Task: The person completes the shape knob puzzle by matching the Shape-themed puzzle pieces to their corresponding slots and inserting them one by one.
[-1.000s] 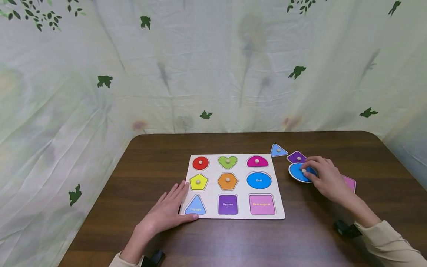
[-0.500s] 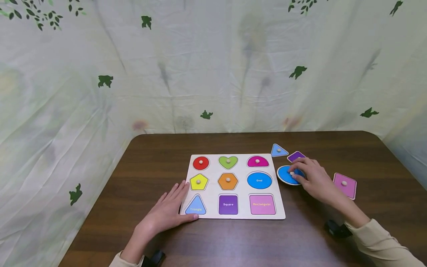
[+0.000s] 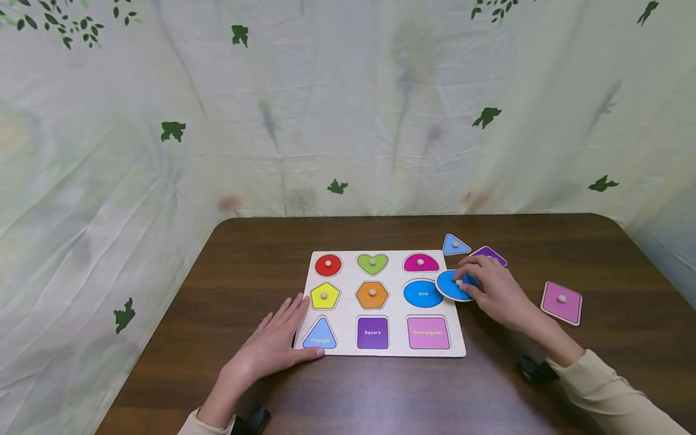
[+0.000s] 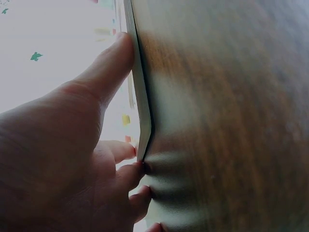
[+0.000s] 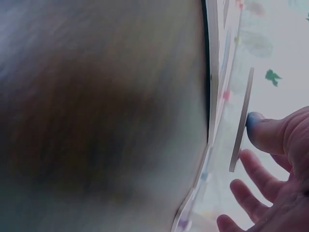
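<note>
My right hand pinches the small knob of a blue oval puzzle piece. In the right wrist view the oval piece is seen edge-on, raised above the board. It overlaps the right edge of the white puzzle board, partly covering the blue recess marked Oval. My left hand lies with straight fingers at the board's left edge, its thumb on the near left corner. In the left wrist view that thumb rests along the board's edge.
Knobbed pieces sit in the upper recesses, among them a red circle and an orange hexagon. Right of the board lie a light blue triangle, a purple square, partly hidden by my hand, and a pink rectangle.
My right hand has carried the oval piece left from beside the purple square to over the board's right edge, uncovering the pink rectangle. My left hand has stayed in place.
</note>
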`<state>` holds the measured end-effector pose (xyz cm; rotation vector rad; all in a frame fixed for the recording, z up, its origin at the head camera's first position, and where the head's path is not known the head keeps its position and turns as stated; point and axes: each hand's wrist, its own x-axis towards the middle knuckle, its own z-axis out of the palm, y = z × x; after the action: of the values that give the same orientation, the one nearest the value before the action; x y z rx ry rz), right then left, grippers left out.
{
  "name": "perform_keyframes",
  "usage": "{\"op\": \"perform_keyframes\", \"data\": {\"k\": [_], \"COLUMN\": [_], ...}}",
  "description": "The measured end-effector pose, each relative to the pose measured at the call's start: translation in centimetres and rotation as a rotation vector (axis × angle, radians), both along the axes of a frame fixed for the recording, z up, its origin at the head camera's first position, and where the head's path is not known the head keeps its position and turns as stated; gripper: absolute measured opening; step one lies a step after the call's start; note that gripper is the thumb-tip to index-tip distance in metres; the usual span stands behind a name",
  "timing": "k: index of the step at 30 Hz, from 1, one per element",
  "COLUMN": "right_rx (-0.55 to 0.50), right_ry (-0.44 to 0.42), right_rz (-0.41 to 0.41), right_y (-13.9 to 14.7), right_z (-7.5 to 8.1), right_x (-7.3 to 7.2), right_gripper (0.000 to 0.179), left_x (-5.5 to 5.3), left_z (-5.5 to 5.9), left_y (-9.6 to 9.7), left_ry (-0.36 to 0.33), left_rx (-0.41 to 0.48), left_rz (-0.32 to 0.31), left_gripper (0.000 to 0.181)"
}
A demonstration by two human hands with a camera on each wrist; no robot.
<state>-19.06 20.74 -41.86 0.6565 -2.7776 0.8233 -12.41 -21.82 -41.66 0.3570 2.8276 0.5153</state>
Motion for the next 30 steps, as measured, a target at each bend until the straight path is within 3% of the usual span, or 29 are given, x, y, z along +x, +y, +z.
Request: {"op": "perform_keyframes", "data": {"k": [18,30], "right_rx": [0.020,0.069], "right_ry": [0.013,0.002], "right_rz": [0.109,0.133], "right_y": [-3.1,-4.9], "right_z": [0.3,-0.4], "right_x": [-1.1,-1.7], "right_gripper": [0.016,0.015], "left_x": [0.1,0.1], "left_z": [0.1,0.2], "left_y": [0.1,0.1], "left_ry": [-0.006,-0.009], "left_rx": [-0.010,-0.007], "left_rz": [0.005,0.009], "left_gripper": [0.108,0.109]}}
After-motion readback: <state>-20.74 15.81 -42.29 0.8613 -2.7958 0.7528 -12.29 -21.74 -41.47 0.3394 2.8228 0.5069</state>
